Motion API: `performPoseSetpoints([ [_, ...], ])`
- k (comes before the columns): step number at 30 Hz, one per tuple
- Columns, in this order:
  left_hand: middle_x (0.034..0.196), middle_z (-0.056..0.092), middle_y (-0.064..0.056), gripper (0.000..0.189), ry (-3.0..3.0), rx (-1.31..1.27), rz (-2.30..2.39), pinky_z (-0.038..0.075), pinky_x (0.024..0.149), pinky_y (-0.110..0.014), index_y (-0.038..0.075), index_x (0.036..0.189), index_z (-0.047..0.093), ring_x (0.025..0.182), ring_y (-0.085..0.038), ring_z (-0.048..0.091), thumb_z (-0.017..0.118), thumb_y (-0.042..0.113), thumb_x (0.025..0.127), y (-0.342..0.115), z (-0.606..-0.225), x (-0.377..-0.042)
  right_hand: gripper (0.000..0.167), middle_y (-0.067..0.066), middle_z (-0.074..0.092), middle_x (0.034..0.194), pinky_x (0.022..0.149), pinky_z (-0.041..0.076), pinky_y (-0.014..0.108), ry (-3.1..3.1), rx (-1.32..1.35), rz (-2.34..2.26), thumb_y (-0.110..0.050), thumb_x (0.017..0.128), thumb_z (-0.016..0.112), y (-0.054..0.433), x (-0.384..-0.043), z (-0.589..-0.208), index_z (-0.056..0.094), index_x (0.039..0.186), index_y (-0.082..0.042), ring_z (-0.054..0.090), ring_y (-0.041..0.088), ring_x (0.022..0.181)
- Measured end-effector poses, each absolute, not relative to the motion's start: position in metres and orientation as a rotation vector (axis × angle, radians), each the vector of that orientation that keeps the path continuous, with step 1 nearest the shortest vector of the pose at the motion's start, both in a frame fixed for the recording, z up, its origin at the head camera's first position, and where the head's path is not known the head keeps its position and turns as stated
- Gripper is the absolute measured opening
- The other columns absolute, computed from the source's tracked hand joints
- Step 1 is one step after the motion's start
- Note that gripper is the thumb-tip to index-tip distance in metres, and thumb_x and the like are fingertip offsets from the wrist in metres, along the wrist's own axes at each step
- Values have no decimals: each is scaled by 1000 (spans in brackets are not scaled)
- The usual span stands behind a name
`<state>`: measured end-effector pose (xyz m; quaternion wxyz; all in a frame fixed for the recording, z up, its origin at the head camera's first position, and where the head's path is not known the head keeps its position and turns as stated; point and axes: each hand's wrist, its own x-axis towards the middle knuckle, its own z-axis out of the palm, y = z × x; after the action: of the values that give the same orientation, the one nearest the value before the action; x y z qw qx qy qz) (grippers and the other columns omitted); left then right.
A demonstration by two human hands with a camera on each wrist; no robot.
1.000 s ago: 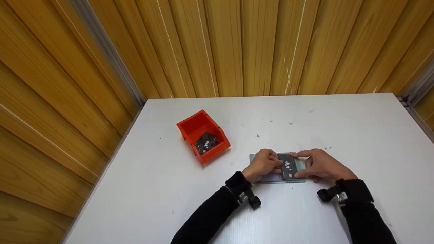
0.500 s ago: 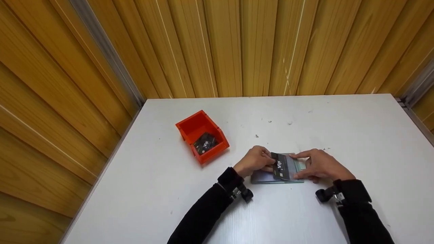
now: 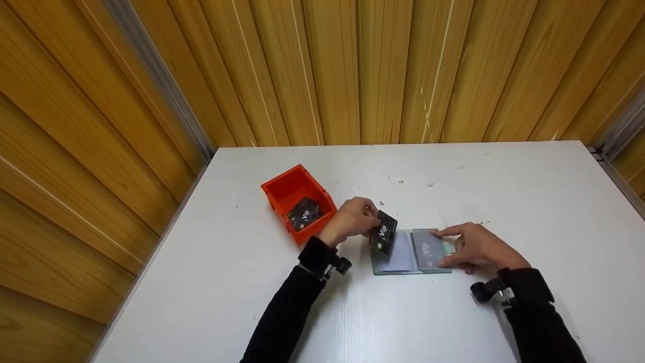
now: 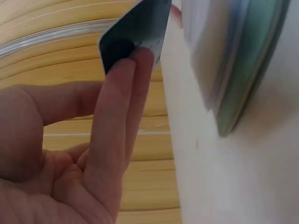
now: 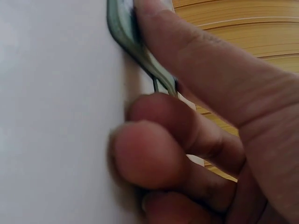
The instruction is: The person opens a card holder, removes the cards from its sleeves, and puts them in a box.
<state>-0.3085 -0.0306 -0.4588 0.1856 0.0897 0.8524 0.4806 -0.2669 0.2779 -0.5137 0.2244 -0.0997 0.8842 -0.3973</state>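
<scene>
My left hand pinches a black "Vip" card by its left side. The card is tilted, over the left end of an open card holder with pale green edges and clear sleeves. In the left wrist view, fingertips lie against the card, beside the stacked sleeves of the holder. My right hand grips the holder's right side, thumb at the lower corner and index finger at the upper one. Under the film of the right sleeve, a greyed "Vip" card shows.
A red plastic bin with several black cards inside stands left of the holder, just behind my left hand. The white table ends at a wood-patterned wall behind.
My left hand has drawn the black card leftward off the right sleeve and lifted it toward the bin, tilting it. The right hand has stayed at the holder's right side.
</scene>
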Motion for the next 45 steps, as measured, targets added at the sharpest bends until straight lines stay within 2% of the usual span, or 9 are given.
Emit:
performPoseSetpoints([
  [7, 84, 71, -7, 6, 2982, 387, 954, 50, 70, -28, 6, 96, 74, 78, -19, 59, 70, 10, 94, -62, -429, -308, 84, 3, 59, 62, 47, 43, 24, 2421, -249, -1116, -28, 74, 94, 278, -267, -515, 57, 148, -10, 55, 14, 48],
  [14, 89, 76, -11, 7, 3215, 250, 811, 58, 75, -39, 5, 97, 76, 82, -27, 68, 71, 9, 95, -91, -407, -308, 85, 2, 58, 60, 47, 40, 23, 2423, -274, -1113, -30, 74, 94, 278, -269, -516, 57, 148, -11, 54, 14, 47],
  [26, 88, 77, -12, 10, 3434, -57, 648, 58, 74, -48, 7, 87, 77, 83, -33, 73, 72, 0, 89, -130, -410, -321, 84, 2, 59, 63, 47, 40, 23, 2436, -263, -1091, -28, 75, 93, 282, -268, -514, 57, 148, -10, 55, 14, 49],
  [28, 80, 74, -9, 16, 3430, -75, 613, 55, 68, -45, 9, 78, 74, 76, -28, 69, 68, -2, 89, -133, -413, -324, 84, 2, 60, 63, 47, 40, 23, 2439, -263, -1087, -30, 75, 93, 283, -268, -514, 57, 149, -11, 55, 14, 49],
  [31, 64, 54, -1, 31, 3413, -78, 591, 43, 60, -38, 12, 63, 58, 66, -20, 53, 63, -4, 89, -134, -418, -328, 85, 2, 60, 63, 47, 41, 23, 2438, -259, -1091, -30, 75, 93, 283, -267, -514, 56, 149, -11, 55, 14, 49],
  [35, 60, 31, 3, 46, 3385, -60, 557, 34, 58, -37, 16, 56, 39, 63, -18, 38, 61, -5, 90, -133, -424, -333, 84, 2, 60, 63, 47, 41, 23, 2433, -260, -1097, -30, 76, 93, 284, -267, -514, 56, 149, -11, 55, 14, 49],
  [37, 58, 33, 2, 45, 3377, -52, 524, 40, 57, -37, 14, 56, 41, 61, -19, 44, 62, -4, 91, -132, -428, -335, 84, 2, 60, 63, 47, 41, 23, 2434, -262, -1099, -30, 76, 93, 284, -268, -514, 56, 149, -12, 55, 14, 48],
  [40, 61, 52, -5, 32, 3366, -54, 470, 53, 61, -40, 7, 64, 56, 65, -22, 59, 63, -2, 93, -129, -433, -337, 84, 2, 59, 63, 47, 40, 22, 2431, -264, -1109, -30, 75, 93, 283, -268, -513, 57, 149, -12, 55, 14, 48],
  [45, 77, 71, -15, 17, 3348, -34, 429, 57, 65, -41, 0, 79, 72, 73, -27, 68, 63, -5, 93, -125, -444, -337, 85, 3, 60, 63, 47, 40, 22, 2420, -276, -1118, -31, 75, 93, 283, -267, -514, 56, 149, -11, 54, 14, 48],
])
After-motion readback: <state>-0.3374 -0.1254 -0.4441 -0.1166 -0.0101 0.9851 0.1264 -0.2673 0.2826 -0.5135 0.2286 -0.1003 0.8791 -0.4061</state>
